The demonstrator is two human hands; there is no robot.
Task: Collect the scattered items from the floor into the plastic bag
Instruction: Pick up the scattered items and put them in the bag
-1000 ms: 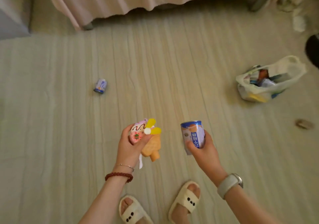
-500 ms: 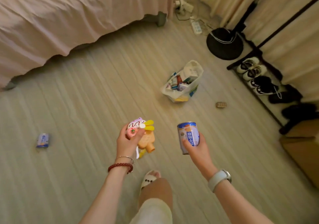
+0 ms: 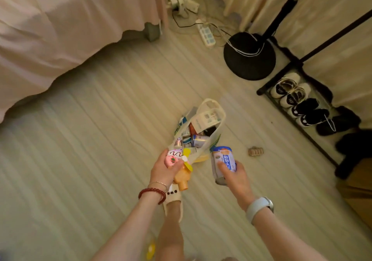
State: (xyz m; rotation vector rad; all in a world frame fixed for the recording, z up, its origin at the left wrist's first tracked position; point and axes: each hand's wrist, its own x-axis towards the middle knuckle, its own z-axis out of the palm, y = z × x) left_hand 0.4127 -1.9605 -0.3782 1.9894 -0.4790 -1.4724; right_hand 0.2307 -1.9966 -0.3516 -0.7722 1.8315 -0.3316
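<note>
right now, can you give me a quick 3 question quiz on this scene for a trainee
1. True or false: the right hand holds a blue and white can.
2. Multiple choice: what lies on the floor just right of the plastic bag? A) a brown hair clip B) a spoon C) a book
3. Fill in: the left hand grips a pink and orange ____ with yellow blades.

Key:
1. True.
2. A, the brown hair clip lies apart from the bag.
3. Toy fan; it is held close to the bag's open mouth, not yet inside.
</note>
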